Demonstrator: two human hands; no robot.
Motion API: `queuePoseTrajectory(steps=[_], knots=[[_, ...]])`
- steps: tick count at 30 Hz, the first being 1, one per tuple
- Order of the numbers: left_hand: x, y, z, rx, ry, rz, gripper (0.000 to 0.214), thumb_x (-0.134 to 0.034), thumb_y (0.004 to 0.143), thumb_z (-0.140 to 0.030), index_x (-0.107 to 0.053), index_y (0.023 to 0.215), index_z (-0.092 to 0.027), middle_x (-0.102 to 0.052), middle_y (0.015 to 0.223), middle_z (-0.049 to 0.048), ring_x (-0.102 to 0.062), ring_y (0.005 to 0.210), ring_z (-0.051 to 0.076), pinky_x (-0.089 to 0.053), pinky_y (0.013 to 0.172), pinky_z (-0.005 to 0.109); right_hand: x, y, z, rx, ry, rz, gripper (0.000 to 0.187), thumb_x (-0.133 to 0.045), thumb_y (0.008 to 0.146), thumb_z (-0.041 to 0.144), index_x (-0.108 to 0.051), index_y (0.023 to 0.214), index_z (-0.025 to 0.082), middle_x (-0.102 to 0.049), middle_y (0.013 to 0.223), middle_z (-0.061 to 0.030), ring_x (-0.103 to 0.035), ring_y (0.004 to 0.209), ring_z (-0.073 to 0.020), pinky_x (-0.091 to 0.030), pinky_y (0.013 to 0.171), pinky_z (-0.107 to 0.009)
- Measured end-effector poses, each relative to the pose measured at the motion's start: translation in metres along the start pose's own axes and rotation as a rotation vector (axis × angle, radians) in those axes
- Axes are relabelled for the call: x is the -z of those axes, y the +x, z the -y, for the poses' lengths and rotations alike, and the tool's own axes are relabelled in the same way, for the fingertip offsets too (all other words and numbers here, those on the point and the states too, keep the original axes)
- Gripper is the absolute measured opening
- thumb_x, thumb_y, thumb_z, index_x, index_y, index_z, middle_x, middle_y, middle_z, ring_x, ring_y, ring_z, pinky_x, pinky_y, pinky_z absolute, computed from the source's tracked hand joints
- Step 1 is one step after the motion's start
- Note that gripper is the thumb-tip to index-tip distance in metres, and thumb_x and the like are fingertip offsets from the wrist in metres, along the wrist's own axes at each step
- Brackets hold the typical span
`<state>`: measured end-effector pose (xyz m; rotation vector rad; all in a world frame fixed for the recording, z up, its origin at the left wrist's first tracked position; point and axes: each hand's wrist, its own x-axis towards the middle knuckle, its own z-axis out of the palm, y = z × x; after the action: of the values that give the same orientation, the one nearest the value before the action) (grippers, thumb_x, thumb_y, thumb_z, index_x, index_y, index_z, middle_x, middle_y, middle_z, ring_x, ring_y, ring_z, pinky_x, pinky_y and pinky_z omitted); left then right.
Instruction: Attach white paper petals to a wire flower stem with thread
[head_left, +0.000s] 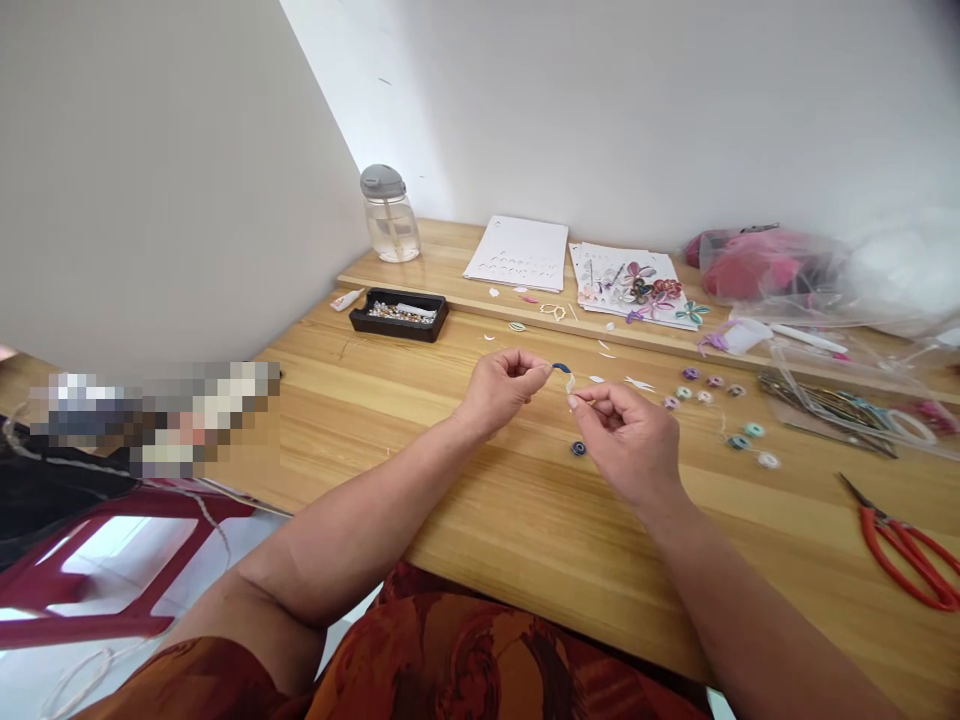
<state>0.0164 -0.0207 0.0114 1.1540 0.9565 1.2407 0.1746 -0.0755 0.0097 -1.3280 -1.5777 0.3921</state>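
Observation:
Between my two hands stretches a small curved strip (562,369), dark blue on its left part and cream-white on its right. My left hand (508,388) pinches the blue end between thumb and fingertips. At the pale end, my right hand (626,430) is closed with thumb against forefinger. Both hands are raised a little above the wooden table. A dark blue thread spool (578,449) lies just left of my right hand. Small white leaf-shaped cut-outs (639,384) lie behind the hands. What my curled right fingers cover is hidden.
Several small thread spools (739,442) sit to the right, before a bag of metal tools (817,405). Red-handled scissors (904,550) lie at the right edge. A black tray of beads (399,314), paper sheets (519,253), flower ornaments (652,290) and a water bottle (390,215) stand farther back.

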Motion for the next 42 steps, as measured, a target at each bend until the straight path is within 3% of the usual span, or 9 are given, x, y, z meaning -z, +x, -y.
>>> queuePoseTrajectory(steps=[4, 10, 22, 31, 37, 42], knots=[[0.000, 0.000, 0.002, 0.011, 0.020, 0.026, 0.030, -0.078, 0.067, -0.039, -0.062, 0.071, -0.014, -0.054, 0.059, -0.0034, -0.042, 0.050, 0.005, -0.034, 0.049, 0.021, 0.004, 0.002, -0.001, 0.183, -0.162, -0.061, 0.009, -0.065, 0.085, 0.022, -0.074, 0.088, 0.020, -0.048, 0.054, 0.0055, -0.042, 0.049, -0.0098, -0.038, 0.054, -0.025], [0.001, -0.002, 0.001, 0.016, 0.113, 0.075, 0.032, -0.078, 0.067, -0.042, -0.062, 0.069, -0.014, -0.055, 0.060, -0.0027, -0.043, 0.052, 0.006, -0.035, 0.050, 0.022, 0.009, 0.004, 0.000, 0.292, -0.242, -0.061, 0.012, -0.063, 0.089, 0.022, -0.075, 0.091, 0.022, -0.058, 0.061, 0.0016, -0.050, 0.054, -0.0130, -0.040, 0.059, -0.028], [0.002, -0.007, 0.001, 0.059, 0.289, 0.256, 0.028, -0.075, 0.071, -0.039, -0.064, 0.069, -0.013, -0.050, 0.055, -0.0035, -0.038, 0.050, 0.005, -0.028, 0.047, 0.020, 0.013, 0.010, -0.005, 0.242, -0.174, -0.025, 0.011, -0.067, 0.088, 0.026, -0.077, 0.088, 0.024, -0.060, 0.062, 0.0009, -0.051, 0.056, -0.0126, -0.039, 0.058, -0.028], [0.001, -0.008, 0.001, 0.068, 0.237, 0.356, 0.027, -0.077, 0.070, -0.038, -0.067, 0.073, -0.012, -0.054, 0.060, -0.0019, -0.041, 0.052, 0.006, -0.030, 0.048, 0.020, 0.011, 0.016, -0.011, -0.029, 0.026, 0.010, 0.013, -0.072, 0.080, 0.032, -0.077, 0.082, 0.021, -0.034, 0.048, 0.0074, -0.030, 0.048, -0.0087, -0.030, 0.051, -0.026], [0.001, -0.008, -0.003, 0.057, 0.172, 0.342, 0.027, -0.077, 0.071, -0.038, -0.067, 0.072, -0.012, -0.053, 0.057, -0.0020, -0.042, 0.051, 0.006, -0.031, 0.049, 0.021, 0.004, 0.021, -0.023, -0.352, 0.372, 0.118, 0.023, -0.078, 0.070, 0.039, -0.074, 0.078, 0.019, -0.049, 0.052, 0.0052, -0.033, 0.045, -0.0074, -0.024, 0.043, -0.023], [0.001, -0.005, -0.001, 0.013, 0.064, 0.210, 0.030, -0.078, 0.070, -0.040, -0.066, 0.074, -0.013, -0.057, 0.062, -0.0015, -0.043, 0.053, 0.006, -0.035, 0.050, 0.021, -0.003, 0.015, -0.016, -0.558, 0.596, 0.199, 0.029, -0.085, 0.061, 0.038, -0.065, 0.069, 0.018, -0.057, 0.055, 0.0042, -0.037, 0.039, -0.0054, -0.028, 0.037, -0.021]])
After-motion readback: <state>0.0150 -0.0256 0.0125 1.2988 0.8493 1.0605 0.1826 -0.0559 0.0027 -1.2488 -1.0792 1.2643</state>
